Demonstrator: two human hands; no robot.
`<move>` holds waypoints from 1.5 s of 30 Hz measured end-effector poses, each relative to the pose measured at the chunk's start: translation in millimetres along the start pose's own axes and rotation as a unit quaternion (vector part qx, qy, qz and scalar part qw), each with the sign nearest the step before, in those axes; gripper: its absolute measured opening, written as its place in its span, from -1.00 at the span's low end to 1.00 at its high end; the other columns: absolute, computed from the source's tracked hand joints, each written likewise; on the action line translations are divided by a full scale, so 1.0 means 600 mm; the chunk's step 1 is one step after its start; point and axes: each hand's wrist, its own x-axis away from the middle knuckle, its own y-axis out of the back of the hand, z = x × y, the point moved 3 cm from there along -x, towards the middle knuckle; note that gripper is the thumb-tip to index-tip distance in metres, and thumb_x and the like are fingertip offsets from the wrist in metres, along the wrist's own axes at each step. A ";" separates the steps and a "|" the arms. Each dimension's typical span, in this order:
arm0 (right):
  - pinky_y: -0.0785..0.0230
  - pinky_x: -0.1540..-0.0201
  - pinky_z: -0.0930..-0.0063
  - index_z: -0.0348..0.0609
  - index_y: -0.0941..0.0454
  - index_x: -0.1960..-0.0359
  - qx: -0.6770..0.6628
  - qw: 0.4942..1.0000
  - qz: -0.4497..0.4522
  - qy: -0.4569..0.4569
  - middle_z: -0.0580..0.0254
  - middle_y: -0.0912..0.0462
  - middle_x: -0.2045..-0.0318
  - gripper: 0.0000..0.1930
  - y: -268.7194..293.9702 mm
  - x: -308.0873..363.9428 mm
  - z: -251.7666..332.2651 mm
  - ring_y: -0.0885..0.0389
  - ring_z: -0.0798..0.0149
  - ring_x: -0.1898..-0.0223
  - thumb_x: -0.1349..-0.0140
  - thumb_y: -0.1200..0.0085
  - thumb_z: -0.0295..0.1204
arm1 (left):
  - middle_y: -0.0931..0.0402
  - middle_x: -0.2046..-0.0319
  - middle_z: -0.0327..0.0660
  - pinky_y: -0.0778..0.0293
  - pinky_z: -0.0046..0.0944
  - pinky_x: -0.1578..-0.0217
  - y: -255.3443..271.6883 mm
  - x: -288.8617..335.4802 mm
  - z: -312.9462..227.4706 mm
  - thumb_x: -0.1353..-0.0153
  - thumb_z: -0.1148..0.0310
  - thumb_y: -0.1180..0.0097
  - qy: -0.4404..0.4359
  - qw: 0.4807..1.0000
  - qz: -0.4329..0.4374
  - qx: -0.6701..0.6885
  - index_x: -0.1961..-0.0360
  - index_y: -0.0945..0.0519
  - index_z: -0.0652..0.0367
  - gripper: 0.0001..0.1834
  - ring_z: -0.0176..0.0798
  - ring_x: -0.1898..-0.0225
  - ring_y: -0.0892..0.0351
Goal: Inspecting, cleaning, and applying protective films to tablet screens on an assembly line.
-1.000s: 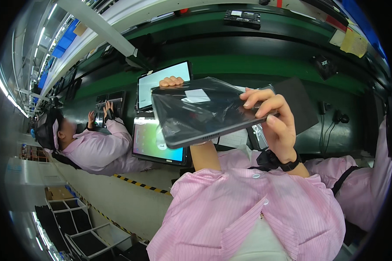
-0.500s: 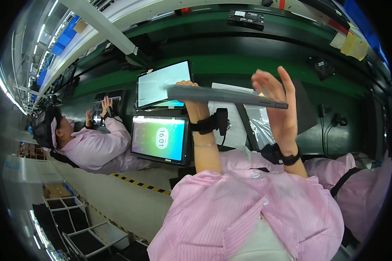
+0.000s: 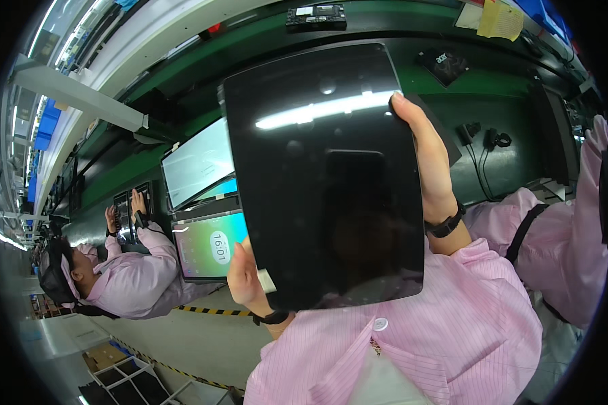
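Fingers of the right hand (image 3: 431,172) lie pressed together along the right edge of a dark tablet (image 3: 324,175), the tips reaching up to its upper right corner and curling over the rim; what the thumb does behind the panel cannot be told. The left hand (image 3: 244,277) pinches the lower left corner, thumb on the near face beside a small pale tab (image 3: 266,281), the remaining fingers hidden behind the panel. Each wrist carries a dark strap.

The tablet is held up in the air between the two hands, close before the camera, its glossy black face turned toward the viewer (a strip light shows as a bright bar reflected across its upper part). Its long axis runs roughly up and down in the head view, leaning slightly, so that the grips sit at diagonally opposite ends: right hand high on the right edge, left hand low on the left. Both hands touch it; neither is the nearer.

Beyond the panel, to its left, two lit screens (image 3: 206,202) stand one above the other against the green desk (image 3: 500,101), the lower showing a round dial. Farther left, a person in a pink smock (image 3: 142,280) reaches both hands up to a dark device. Cables (image 3: 483,145) hang on the desk to the right, and a pink sleeve (image 3: 574,223) of another person shows at the right rim.
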 end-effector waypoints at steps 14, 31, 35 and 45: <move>-0.30 0.18 0.66 -0.22 -0.48 0.08 0.093 0.994 0.009 -0.059 0.41 -0.54 0.25 -0.71 0.043 0.002 0.002 -0.46 0.58 0.25 -0.31 0.09 -0.28 | -0.36 -0.05 -0.03 -0.32 -0.32 0.00 0.003 -0.013 0.005 -0.20 0.48 0.10 0.058 0.957 0.104 -0.265 -0.20 -0.14 0.48 -0.45 -0.25 -0.02 -0.41; -0.23 0.19 0.56 -0.32 -0.46 0.29 0.523 0.836 -0.148 0.078 0.37 -0.51 0.40 -0.65 0.632 -0.242 0.078 -0.37 0.49 0.32 -0.34 0.16 -0.22 | -0.47 0.14 0.19 -0.44 -0.24 0.22 0.260 -0.102 0.345 -0.14 0.06 -0.13 0.273 0.787 -0.047 -0.551 -0.16 -0.22 0.41 -0.26 -0.08 0.20 -0.52; -0.29 0.16 0.37 -0.22 -0.48 0.22 0.754 0.643 -0.127 -0.044 0.02 -0.53 0.40 -0.65 0.658 -0.294 0.061 -0.48 0.02 0.30 -0.24 0.04 -0.15 | -0.33 0.05 0.34 -0.27 -0.18 -0.07 0.270 -0.119 0.392 -0.09 0.04 -0.16 0.168 0.741 -0.082 -0.645 -0.15 -0.11 0.55 -0.14 0.10 0.04 -0.42; -0.39 0.13 0.45 -0.54 -0.41 0.10 0.721 0.662 -0.145 -0.148 -0.05 -0.59 0.30 -0.10 0.698 -0.261 0.043 -0.58 0.19 0.24 0.36 -0.44 0.02 | -0.28 0.04 0.26 -0.17 -0.12 -0.09 0.319 -0.168 0.426 0.23 -0.01 -0.42 0.241 0.816 -0.201 -0.485 -0.05 -0.13 0.62 0.06 0.07 -0.04 -0.26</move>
